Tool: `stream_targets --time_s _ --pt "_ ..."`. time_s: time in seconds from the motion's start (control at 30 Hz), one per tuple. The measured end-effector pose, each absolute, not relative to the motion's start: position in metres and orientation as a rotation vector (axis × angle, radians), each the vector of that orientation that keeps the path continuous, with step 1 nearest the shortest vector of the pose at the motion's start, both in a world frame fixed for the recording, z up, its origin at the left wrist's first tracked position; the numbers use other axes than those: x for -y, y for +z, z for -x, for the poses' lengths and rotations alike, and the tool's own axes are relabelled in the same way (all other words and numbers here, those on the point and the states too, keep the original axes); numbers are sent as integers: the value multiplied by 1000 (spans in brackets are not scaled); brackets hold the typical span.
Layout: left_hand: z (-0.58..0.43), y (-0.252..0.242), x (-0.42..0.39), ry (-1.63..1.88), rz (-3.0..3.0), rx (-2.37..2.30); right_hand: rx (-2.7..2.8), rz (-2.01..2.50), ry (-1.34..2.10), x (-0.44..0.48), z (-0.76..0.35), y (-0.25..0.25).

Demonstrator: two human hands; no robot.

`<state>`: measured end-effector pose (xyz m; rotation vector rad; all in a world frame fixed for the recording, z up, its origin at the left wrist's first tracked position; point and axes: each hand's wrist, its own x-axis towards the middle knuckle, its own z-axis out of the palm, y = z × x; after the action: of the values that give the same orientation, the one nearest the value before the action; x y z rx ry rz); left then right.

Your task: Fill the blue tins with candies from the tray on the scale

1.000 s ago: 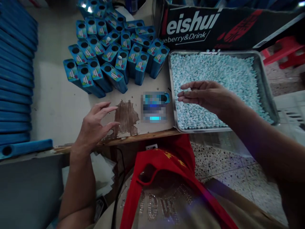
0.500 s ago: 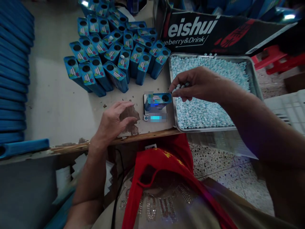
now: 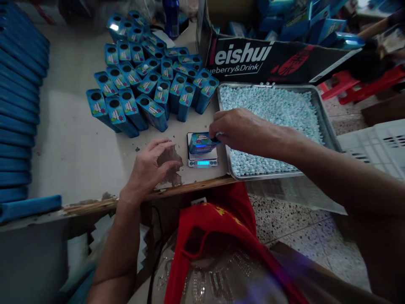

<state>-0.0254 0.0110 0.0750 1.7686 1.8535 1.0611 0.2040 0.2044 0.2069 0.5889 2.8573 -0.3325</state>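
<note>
A blue tin (image 3: 201, 143) stands on a small white scale (image 3: 193, 162) with a lit display. Over the right end of this tin, my right hand (image 3: 234, 128) is closed on a few pale candies (image 3: 219, 134), its fingers covering the tin's hole. The metal tray (image 3: 278, 175) of pale blue candies (image 3: 268, 101) lies beneath and beyond my right forearm. My left hand (image 3: 153, 164) rests on the table left of the scale, fingers apart and holding nothing. Several blue tins (image 3: 152, 107) with round top holes stand behind it.
A black printed box (image 3: 268, 63) holding blue tins stands behind the tray. Stacked blue tins (image 3: 19, 126) line the left side, with one lying tin (image 3: 31, 207) near the front edge. White crates (image 3: 379, 143) and a red stool (image 3: 357, 86) are at the right.
My right hand has moved left from the tray's edge to over the tin's hole, its fingers drawn closer together. My left hand has barely moved. The camera view has shifted slightly.
</note>
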Motion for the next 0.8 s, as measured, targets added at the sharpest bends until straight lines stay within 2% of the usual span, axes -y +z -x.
stream_targets --time_s 0.37,0.5,0.63,0.73,0.8 --pt "34 82 -9 977 -1800 -1875 -2894 -612 -368 -202 -205 204" --pt "34 87 -12 946 -1827 -1868 -2968 -686 -638 -204 -213 206" --pt "34 93 -15 958 -1844 -1883 -3079 -1139 -955 -223 -244 202" --pt "31 98 -15 1002 -1822 -1892 -3046 -1375 -869 -244 -283 182" --pt "28 102 -14 1046 -1796 -1904 -2958 -1213 -718 -250 -305 161"
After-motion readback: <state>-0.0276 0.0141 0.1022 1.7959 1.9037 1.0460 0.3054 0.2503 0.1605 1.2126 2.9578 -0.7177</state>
